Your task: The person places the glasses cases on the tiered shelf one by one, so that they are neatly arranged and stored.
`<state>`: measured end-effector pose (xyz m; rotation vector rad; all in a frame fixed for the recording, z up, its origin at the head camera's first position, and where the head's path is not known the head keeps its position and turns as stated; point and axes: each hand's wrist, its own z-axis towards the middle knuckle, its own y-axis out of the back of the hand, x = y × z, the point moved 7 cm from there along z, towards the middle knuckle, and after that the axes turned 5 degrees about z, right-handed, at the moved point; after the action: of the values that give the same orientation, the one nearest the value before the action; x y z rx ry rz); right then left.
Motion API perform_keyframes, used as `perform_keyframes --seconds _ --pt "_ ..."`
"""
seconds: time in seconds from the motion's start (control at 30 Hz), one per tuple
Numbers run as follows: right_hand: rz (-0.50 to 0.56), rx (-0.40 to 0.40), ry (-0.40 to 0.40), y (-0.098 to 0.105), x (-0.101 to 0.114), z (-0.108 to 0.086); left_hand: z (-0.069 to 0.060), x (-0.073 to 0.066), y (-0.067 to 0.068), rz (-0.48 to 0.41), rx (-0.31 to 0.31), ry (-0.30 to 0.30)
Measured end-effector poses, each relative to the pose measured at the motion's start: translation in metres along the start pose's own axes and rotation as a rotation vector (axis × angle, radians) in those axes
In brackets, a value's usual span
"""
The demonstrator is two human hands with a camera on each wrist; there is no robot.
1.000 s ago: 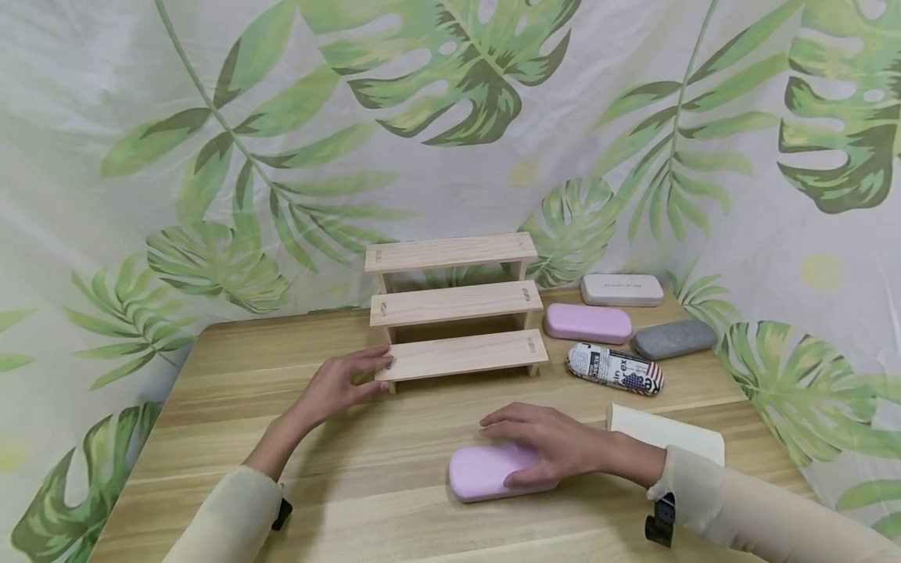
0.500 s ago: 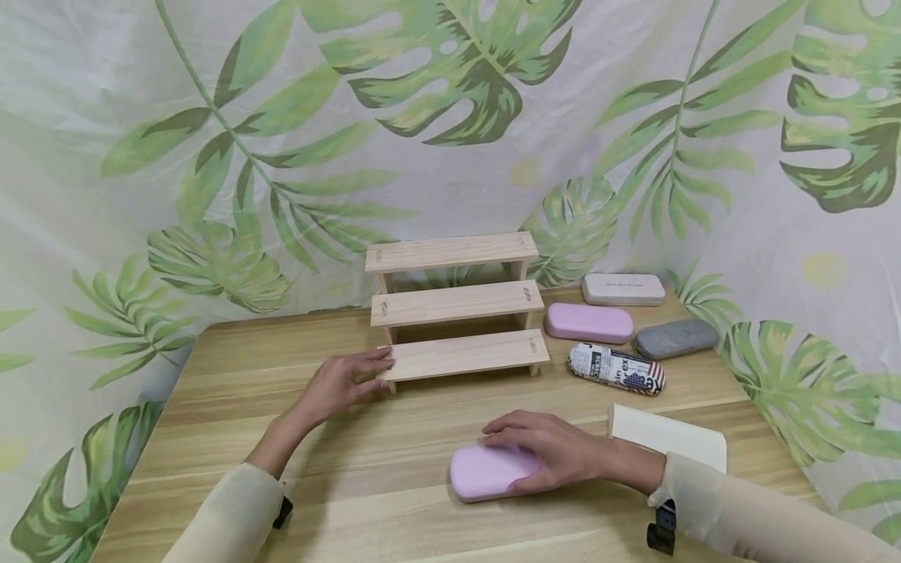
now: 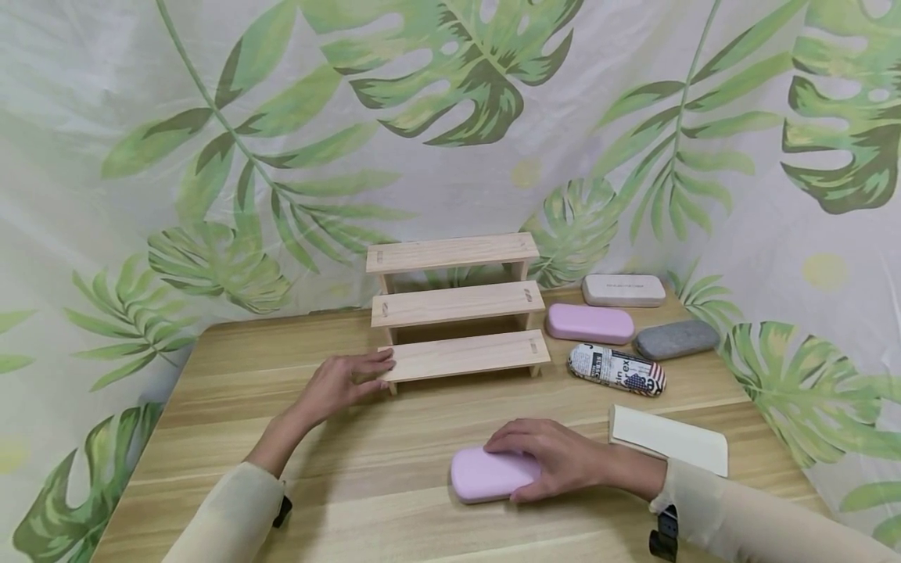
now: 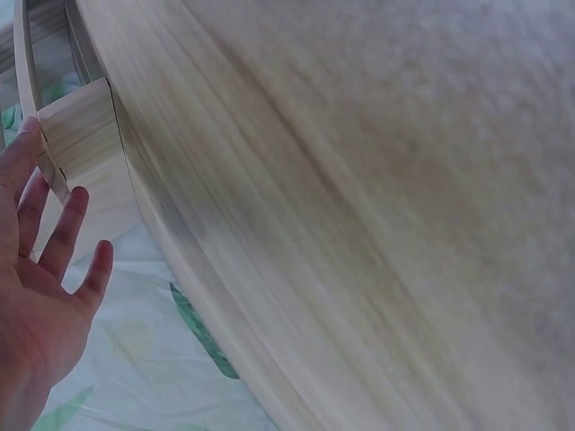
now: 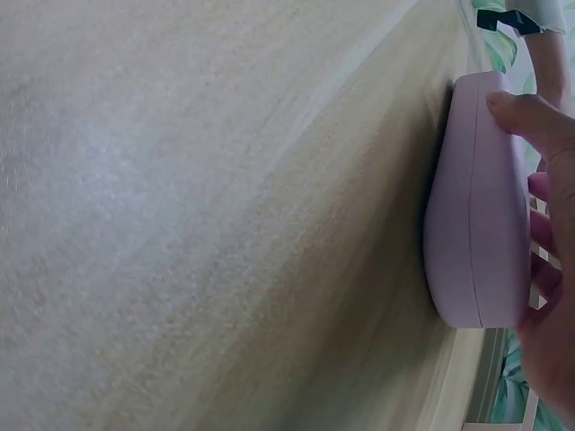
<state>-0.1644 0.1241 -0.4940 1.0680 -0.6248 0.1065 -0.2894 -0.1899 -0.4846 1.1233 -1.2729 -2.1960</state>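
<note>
My right hand (image 3: 556, 460) grips the right end of a lilac glasses case (image 3: 486, 473) that lies on the table. The thumb is at its near side and the fingers are at its far side. In the right wrist view, the seam of the lilac case (image 5: 473, 215) shows, and the fingers are partly hidden behind it. My left hand (image 3: 336, 387) touches the left end of the lowest step of a three-step wooden stand (image 3: 464, 356). In the left wrist view, the left hand's (image 4: 45, 296) fingers are spread and loosely extended against the stand's end panel (image 4: 88, 144).
Right of the stand lie a pink case (image 3: 590, 323), a white case (image 3: 623, 290), a grey case (image 3: 677, 339) and a newspaper-print case (image 3: 616, 369). A cream case (image 3: 669, 438) sits beyond the right forearm. A leaf-patterned cloth (image 3: 450, 180) hangs behind the wooden table (image 3: 232, 391).
My right hand's fingers have drawn back slightly to the right and closed round the lilac case's end. The case lies in nearly the same spot. The left hand stays at the stand.
</note>
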Motion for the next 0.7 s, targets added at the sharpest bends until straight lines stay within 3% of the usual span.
perform_keyframes --seconds 0.33,0.7 --pt "0.04 -0.021 0.014 -0.0007 -0.0001 0.0015 -0.0003 0.0003 0.0018 -0.032 0.0 -0.023" --pt "0.018 -0.04 0.036 -0.0014 -0.0004 0.0023 0.0001 0.0014 0.0028 -0.034 0.029 0.017"
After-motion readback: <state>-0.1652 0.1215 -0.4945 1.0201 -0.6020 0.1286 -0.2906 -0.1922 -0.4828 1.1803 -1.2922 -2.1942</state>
